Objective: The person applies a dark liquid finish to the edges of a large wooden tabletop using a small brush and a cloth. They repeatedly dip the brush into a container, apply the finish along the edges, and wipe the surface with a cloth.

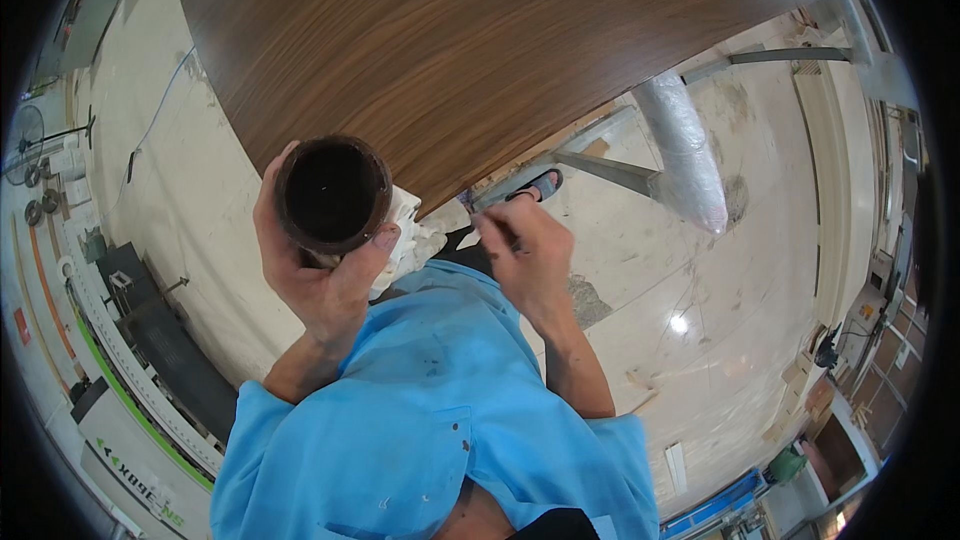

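Observation:
A round brown cup [334, 194] with dark contents sits in my left hand [318, 290], whose fingers and thumb wrap round its sides. Its mouth faces up, near the close corner of a wood-grain board [420, 50]. Crumpled white cloth [405, 240] shows just right of the cup, partly behind it; whether my left hand grips it too is unclear. To the right, my right hand [535, 255] is closed in a pinch in front of my blue shirt. What its fingers hold, if anything, is too small to make out.
A metal frame [610, 172] supports the board, and a plastic-wrapped roll [685, 150] slants beside it. My sandalled foot [545, 183] shows below the board's edge. At left stand a fan [24, 140] and a long white-and-green machine [130, 470]. Long panels [825, 190] lie at right.

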Available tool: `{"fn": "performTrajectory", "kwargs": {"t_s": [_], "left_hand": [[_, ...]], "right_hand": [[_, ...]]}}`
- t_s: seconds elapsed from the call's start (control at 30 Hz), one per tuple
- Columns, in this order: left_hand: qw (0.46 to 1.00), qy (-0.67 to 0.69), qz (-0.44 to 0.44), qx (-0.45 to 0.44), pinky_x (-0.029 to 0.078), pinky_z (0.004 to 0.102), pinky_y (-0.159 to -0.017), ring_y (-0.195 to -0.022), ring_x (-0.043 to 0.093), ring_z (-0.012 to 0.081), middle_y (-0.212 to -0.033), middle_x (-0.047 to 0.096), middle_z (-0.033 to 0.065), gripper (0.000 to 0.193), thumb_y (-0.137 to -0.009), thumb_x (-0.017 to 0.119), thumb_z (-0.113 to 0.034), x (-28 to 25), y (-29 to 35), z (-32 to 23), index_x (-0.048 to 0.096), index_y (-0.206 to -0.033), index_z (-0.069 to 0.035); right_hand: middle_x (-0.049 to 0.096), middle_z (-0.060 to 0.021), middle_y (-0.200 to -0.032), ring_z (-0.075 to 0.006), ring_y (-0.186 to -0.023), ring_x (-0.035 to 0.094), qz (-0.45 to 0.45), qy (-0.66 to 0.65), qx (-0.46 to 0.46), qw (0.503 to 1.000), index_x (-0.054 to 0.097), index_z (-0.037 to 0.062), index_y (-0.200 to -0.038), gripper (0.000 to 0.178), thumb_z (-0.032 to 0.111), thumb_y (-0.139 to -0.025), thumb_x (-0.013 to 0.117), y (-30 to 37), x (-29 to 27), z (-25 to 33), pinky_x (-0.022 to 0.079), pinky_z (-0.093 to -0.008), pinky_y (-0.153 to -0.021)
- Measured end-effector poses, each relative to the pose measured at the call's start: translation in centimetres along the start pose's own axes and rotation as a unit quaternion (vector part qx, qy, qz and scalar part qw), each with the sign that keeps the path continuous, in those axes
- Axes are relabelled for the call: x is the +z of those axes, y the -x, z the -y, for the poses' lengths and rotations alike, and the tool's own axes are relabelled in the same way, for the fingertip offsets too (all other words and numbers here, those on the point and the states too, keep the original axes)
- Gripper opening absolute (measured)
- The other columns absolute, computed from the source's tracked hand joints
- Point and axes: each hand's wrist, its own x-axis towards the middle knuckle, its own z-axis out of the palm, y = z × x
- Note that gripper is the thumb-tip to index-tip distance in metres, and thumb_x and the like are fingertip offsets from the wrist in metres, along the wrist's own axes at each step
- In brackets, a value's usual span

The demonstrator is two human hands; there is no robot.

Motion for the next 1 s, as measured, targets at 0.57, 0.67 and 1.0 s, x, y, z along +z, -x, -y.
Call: {"fn": "performTrajectory", "kwargs": {"t_s": [0.57, 0.67, 1.0], "left_hand": [[0.999, 0.038, 0.009, -0.012, 0.054, 0.0344, -0.097, -0.116, 0.058, 0.0255, -0.129, 0.050, 0.0178, 0.082, -0.072, 0.077, 0.002, -0.3, 0.7, 0.4, 0.032, -0.141, 0.003], [1.000, 0.010, 0.000, -0.011, 0.053, 0.0343, -0.096, -0.116, 0.058, 0.0252, -0.129, 0.050, 0.0175, 0.082, -0.072, 0.075, 0.003, -0.1, 0.6, 0.1, 0.032, -0.141, 0.004], [0.996, 0.065, -0.025, -0.058, 0.050, 0.0328, -0.096, -0.114, 0.057, 0.0216, -0.127, 0.052, 0.0156, 0.079, -0.073, 0.075, -0.001, 2.4, 1.4, 0.1, 0.033, -0.141, 0.003]], "right_hand": [[0.060, -0.0105, -0.072, -0.0264, -0.064, 0.060, -0.049, -0.004, -0.009, 0.999, 0.065, 0.0052, -0.080, 0.007, 0.001, -0.078, 0.071, 0.6, 1.7, -0.2, 0.047, -0.0350, -0.056], [0.063, -0.0108, -0.078, -0.0257, -0.069, 0.063, 0.057, -0.015, -0.105, 0.993, 0.068, 0.0036, -0.092, 0.019, -0.003, -0.074, 0.068, 1.6, 2.1, 1.0, 0.050, -0.0347, -0.060], [0.059, -0.0192, -0.125, -0.0250, -0.102, 0.063, 0.006, -0.268, -0.016, 0.963, 0.048, -0.0025, -0.138, 0.061, 0.001, -0.080, 0.068, 0.1, 2.1, 4.3, 0.055, -0.0313, -0.075]]}}
